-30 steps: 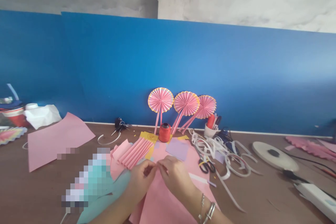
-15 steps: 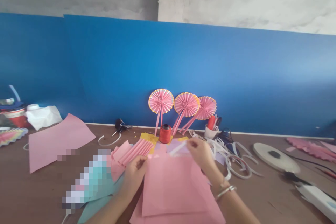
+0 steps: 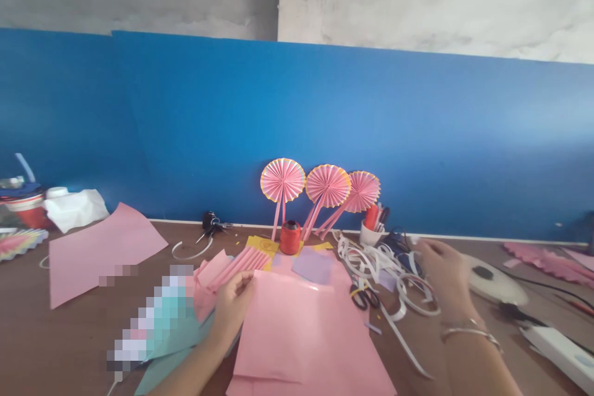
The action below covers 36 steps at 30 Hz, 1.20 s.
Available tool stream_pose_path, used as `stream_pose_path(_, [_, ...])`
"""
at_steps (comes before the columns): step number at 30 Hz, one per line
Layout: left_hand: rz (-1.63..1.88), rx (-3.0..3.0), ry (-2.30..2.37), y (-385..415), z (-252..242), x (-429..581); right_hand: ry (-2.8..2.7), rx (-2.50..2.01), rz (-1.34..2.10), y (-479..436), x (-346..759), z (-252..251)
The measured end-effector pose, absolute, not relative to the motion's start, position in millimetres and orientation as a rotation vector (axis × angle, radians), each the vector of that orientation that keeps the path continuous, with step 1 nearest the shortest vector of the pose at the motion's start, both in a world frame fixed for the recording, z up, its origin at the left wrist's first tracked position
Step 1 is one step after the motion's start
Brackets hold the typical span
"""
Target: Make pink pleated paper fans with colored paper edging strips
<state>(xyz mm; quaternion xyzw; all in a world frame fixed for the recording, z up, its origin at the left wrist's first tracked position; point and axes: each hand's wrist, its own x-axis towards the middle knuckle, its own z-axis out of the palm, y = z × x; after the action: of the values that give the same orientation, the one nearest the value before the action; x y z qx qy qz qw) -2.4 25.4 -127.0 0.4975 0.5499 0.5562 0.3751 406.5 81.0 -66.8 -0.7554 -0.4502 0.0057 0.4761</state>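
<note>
My left hand pinches the upper left corner of a pink paper sheet, which lies over more pink paper. A shiny narrow band runs along that sheet's top edge. Off to the right, my right hand is raised over the tangled white strips, somewhat blurred. A small bit of white strip shows at its closed fingertips; most of it is hidden. Beside the left hand are pleated pink paper and teal paper. Scissors with black and yellow handles lie right of the sheets.
Three round pink paper fans lean on the blue panel behind a red thread spool. A white cup holds pens. A round pale base and a white device with cables lie at right; loose pink paper at left.
My right hand has moved right, away from the sheet's top edge, and the white strip has left that edge. The scissors have come into view. My left hand stays at the corner.
</note>
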Motion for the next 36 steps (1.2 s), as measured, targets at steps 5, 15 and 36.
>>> stream_pose_path(5, [1.32, 1.317, 1.372, 22, -126, 0, -1.809, -1.978, 0.29, 87, 347, -71])
stream_pose_path(15, [1.232, 1.582, 1.374, 16, -131, 5, -2.12, -1.95, -0.095, 66, 257, -77])
stream_pose_path(36, [1.264, 1.899, 1.309, 4, -130, 15, -2.047, -1.206, 0.381, 38, 189, -101])
